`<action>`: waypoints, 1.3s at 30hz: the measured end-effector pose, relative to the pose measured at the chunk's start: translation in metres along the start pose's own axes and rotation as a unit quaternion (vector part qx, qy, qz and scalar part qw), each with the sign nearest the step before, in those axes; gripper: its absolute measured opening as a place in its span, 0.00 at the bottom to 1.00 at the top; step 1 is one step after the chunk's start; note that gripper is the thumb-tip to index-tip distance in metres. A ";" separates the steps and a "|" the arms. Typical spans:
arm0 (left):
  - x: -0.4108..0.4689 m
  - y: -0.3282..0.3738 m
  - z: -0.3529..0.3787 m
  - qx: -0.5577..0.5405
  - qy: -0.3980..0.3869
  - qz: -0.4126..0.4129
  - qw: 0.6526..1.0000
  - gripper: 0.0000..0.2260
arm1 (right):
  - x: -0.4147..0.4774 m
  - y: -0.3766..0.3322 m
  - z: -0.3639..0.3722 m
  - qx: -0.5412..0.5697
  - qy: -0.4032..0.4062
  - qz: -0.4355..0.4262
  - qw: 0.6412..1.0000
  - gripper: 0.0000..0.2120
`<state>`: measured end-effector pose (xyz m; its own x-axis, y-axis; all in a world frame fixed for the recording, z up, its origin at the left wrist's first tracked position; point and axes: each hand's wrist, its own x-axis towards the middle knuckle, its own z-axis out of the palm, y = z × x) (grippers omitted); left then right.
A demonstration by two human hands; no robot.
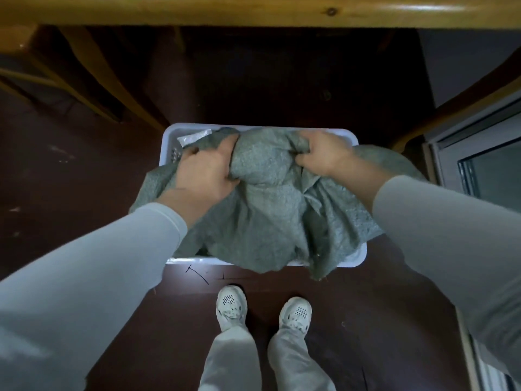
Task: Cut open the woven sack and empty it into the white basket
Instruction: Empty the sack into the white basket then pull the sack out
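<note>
No readable text or brand anywhere; black scratch marks on the dark floor (84, 170) by the basket's near edge, not legible. Woven sack (267, 210), grey-green, sits bunched over the white basket (349, 135), draping past its left, right and near rims. Left hand (205, 170) closed on a fold of sack; right hand (324, 156) closed on another fold. Silvery packet (194, 136) in basket's far-left corner. Wooden worktop (253, 9) edge overhead; shoes (231, 309) just behind the basket; open floor to the left.
</note>
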<state>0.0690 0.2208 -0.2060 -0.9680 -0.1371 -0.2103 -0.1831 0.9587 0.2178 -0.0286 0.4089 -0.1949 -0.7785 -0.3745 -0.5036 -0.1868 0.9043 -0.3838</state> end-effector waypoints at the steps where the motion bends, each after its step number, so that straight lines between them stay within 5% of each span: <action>1: -0.002 0.000 0.010 0.006 -0.018 -0.007 1.000 0.35 | -0.003 0.007 0.013 -0.085 0.004 0.009 0.996 0.22; 5: -0.008 0.003 0.055 0.024 -0.089 -0.014 0.996 0.37 | -0.016 0.034 0.065 -0.211 0.007 0.066 0.975 0.32; 8: -0.009 0.003 0.092 0.046 -0.129 -0.022 0.990 0.37 | -0.013 0.056 0.105 -0.119 -0.038 0.136 0.983 0.35; 11: -0.001 -0.005 0.125 0.022 -0.189 -0.060 0.980 0.37 | 0.003 0.071 0.139 0.033 -0.094 0.180 0.979 0.51; 14: 0.012 -0.017 0.155 -0.017 -0.226 -0.073 0.971 0.37 | 0.025 0.085 0.163 0.073 -0.126 0.167 0.975 0.60; 23: 0.050 -0.049 0.230 -0.053 -0.283 -0.060 0.956 0.40 | 0.077 0.106 0.207 0.055 -0.125 0.135 0.981 0.48; 29: 0.051 -0.040 0.216 -0.066 -0.288 -0.052 0.954 0.38 | 0.087 0.107 0.209 0.060 -0.083 0.134 0.986 0.33; 34: 0.019 -0.031 0.165 -0.108 -0.221 -0.103 0.964 0.51 | 0.056 0.088 0.177 0.116 -0.011 0.121 0.986 0.21; 39: -0.011 -0.026 0.094 -0.202 -0.199 -0.197 0.939 0.64 | 0.011 0.064 0.114 0.213 0.068 0.090 0.971 0.16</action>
<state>0.1009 0.2213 -0.2987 -0.6852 -0.2809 -0.6721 -0.6418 0.6692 0.3746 0.0188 0.4390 -0.3131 -0.8526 -0.1625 -0.4966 0.2013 0.7748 -0.5993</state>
